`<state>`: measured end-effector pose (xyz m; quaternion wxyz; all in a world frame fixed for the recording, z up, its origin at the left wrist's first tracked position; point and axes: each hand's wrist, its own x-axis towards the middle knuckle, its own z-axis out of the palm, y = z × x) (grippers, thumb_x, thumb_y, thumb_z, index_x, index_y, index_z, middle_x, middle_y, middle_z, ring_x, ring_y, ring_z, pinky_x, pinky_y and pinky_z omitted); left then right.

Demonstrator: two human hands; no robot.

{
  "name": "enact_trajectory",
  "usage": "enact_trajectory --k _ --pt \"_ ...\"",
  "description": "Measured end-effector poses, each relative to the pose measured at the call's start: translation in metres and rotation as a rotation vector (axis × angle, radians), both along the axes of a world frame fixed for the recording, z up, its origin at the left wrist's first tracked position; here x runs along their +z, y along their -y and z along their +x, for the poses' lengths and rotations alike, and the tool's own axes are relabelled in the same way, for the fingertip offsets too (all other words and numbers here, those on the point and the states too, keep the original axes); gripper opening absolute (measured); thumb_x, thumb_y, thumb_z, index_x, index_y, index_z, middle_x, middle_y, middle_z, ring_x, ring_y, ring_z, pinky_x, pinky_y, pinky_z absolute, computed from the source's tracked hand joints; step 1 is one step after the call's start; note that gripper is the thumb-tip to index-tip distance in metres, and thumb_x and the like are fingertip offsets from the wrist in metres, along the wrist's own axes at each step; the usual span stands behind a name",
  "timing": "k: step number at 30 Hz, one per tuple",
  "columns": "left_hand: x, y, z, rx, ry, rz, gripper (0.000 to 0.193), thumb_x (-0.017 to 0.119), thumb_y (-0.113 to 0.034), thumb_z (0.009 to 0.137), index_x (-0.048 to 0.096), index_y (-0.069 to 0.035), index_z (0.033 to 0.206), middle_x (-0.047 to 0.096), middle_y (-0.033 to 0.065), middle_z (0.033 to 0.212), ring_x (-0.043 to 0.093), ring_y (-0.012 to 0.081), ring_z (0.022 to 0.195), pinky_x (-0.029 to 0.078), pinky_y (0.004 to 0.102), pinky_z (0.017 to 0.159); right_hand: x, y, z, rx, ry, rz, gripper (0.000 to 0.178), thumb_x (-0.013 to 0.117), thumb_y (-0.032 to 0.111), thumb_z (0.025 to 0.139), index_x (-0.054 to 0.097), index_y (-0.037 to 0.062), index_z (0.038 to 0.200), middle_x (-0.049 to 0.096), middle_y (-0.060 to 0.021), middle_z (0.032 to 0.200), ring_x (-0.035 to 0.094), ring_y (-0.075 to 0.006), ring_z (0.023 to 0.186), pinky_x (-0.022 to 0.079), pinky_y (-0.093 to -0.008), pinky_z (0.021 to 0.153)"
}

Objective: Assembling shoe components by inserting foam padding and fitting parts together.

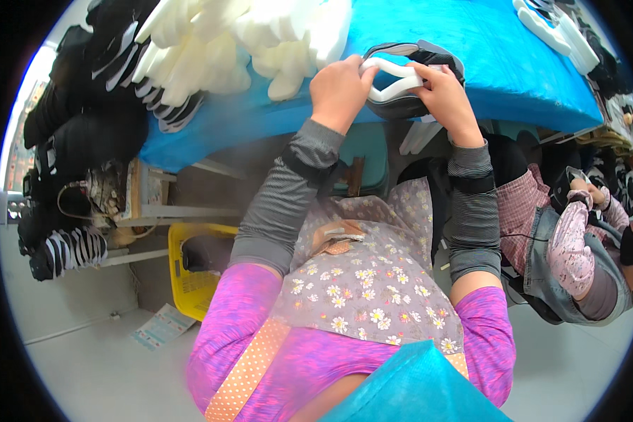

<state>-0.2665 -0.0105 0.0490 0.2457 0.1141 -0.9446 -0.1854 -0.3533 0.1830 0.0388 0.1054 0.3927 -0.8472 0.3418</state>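
At upper centre of the frame, a bent white foam piece [399, 88], ringed by a dark curved piece [401, 110].
Left hand [340, 91] and right hand [444, 100] pinch the foam, fingers closed; a slackened grip could let it spring loose.

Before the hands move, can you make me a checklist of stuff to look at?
1. Left hand holding the white piece: ok, at its left end.
2. Right hand holding it too: ok, at the other end.
3. White piece flat: not ok, it looks curved.
4. White piece fitted into the black item: cannot tell, fingers hide part.
5. Co-worker out of the way: ok, off to the right.
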Motion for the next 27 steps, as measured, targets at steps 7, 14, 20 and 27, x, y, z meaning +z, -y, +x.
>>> enact_trajectory --k 7,14,20,27 --pt "0.006 0.013 -0.023 -0.237 -0.061 -0.032 0.046 0.074 -0.027 0.080 0.065 0.001 0.115 0.071 0.0182 0.095 0.069 0.0313 0.089 0.055 0.0372 0.078 0.000 0.003 0.006 -0.016 -0.073 -0.007 0.033 0.064 0.010 0.084 0.068 0.0100 0.117 0.069 -0.0178 0.085 0.066 -0.0336 0.083 0.038 -0.0491 0.109" --pt "-0.002 0.003 -0.027 -0.215 -0.122 0.147 0.037 0.073 -0.026 0.081 0.072 -0.005 0.113 0.072 0.0199 0.091 0.071 0.0288 0.079 0.055 0.0355 0.072 -0.018 0.009 -0.005 -0.110 -0.270 -0.004 0.028 0.064 0.010 0.083 0.065 0.0073 0.111 0.069 -0.0152 0.083 0.067 -0.0333 0.086 0.042 -0.0496 0.102" --pt "-0.008 0.008 -0.030 -0.199 -0.167 0.095 0.030 0.071 -0.024 0.083 0.074 -0.007 0.108 0.072 0.0165 0.088 0.071 0.0271 0.077 0.055 0.0351 0.070 -0.021 0.015 -0.007 -0.157 -0.274 0.041 0.026 0.064 0.012 0.084 0.066 0.0051 0.109 0.069 -0.0153 0.083 0.067 -0.0321 0.085 0.042 -0.0489 0.102" --pt "0.000 0.008 -0.030 -0.206 -0.288 -0.336 0.039 0.073 -0.024 0.082 0.069 -0.009 0.117 0.071 0.0161 0.091 0.069 0.0320 0.083 0.054 0.0399 0.074 -0.027 0.014 -0.006 -0.087 -0.104 -0.133 0.033 0.069 0.020 0.082 0.067 0.0074 0.112 0.072 -0.0128 0.097 0.066 -0.0284 0.094 0.038 -0.0458 0.108"
